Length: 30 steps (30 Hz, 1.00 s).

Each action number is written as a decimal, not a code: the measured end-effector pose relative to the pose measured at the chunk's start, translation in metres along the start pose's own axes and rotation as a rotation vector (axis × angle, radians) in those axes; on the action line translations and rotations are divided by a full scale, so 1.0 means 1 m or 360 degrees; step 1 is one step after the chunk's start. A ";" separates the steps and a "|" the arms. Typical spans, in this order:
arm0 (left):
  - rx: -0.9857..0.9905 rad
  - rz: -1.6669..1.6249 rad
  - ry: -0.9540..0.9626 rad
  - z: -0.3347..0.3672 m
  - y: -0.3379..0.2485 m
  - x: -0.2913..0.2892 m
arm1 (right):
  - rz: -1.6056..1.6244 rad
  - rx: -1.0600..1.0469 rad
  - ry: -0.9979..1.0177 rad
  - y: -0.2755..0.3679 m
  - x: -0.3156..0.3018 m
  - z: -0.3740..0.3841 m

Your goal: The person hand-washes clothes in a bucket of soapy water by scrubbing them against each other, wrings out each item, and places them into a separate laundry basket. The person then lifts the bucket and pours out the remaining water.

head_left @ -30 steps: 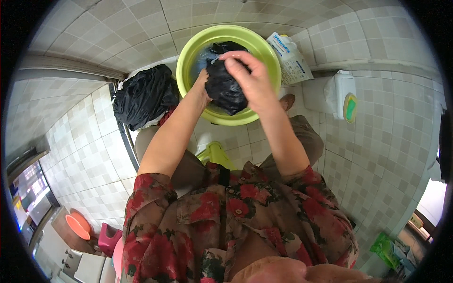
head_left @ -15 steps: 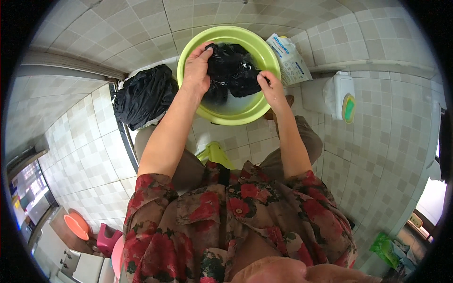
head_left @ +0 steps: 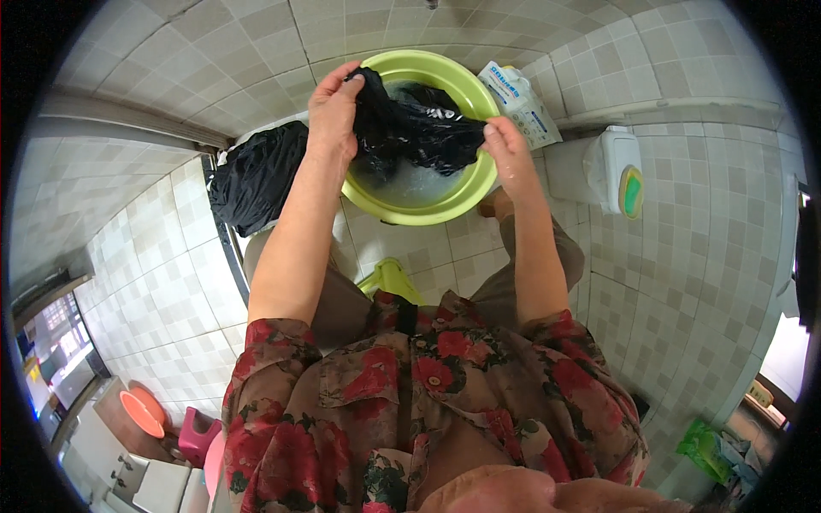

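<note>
1. Holding, two-handed: one black cloth (head_left: 410, 137), drawn out left to right above the yellow-green basin (head_left: 419, 215), by your left hand (head_left: 333, 109) and right hand (head_left: 510, 152).
2. Left fingers: closed on the cloth's far left corner, thumb against fingertips, above the basin's far left rim.
3. Right fingers: narrow pinch, thumb and forefinger on the cloth's right end, over the right rim.
4. Handling, advised: pinch firmly at both ends, since a slick cloth may slip; pull evenly, so the middle opens without straining. Hold the span inside the rim, to let drips fall into the basin.
5. Handling, further: level your hands if you want the folds to lie flat; your left is set farther off than your right.
6. Cloth, appearance: black, glossy, apparently wet, thin by its look; creased and bunched along the middle, sagging between the grips. White patches at the far edge, glints or suds, you cannot tell which.
7. Basin contents: cloudy water (head_left: 415, 186) at the near side; more black fabric at the far side, whether the same piece you cannot tell.
8. Adjacent: dark clothes heap (head_left: 261, 181), left; white-and-blue pouch (head_left: 523, 109), right.
</note>
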<state>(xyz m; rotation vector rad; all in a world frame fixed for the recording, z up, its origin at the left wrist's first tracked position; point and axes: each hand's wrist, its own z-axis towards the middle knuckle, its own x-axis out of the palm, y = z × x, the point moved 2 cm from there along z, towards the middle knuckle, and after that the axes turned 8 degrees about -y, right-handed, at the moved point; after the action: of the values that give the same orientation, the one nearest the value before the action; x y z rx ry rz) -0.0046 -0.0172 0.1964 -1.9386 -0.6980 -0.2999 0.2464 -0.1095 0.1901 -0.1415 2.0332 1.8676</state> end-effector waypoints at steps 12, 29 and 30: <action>0.0429 0.0274 -0.0063 0.002 -0.010 -0.006 | -0.0265 -0.0633 -0.0604 0.078 -0.030 0.012; 0.1363 0.0821 -0.0070 0.004 -0.018 -0.001 | -0.0349 -0.0876 -0.0642 0.148 -0.042 0.014; 0.1384 0.0830 -0.0112 0.004 -0.021 -0.001 | -0.0502 -0.0775 -0.0498 0.145 -0.042 0.017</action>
<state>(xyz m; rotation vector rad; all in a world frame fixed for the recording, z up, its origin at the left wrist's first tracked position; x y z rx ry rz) -0.0184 -0.0074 0.2091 -1.2195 -0.2595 0.3546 0.2426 -0.0837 0.3398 -0.2616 1.2479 1.9907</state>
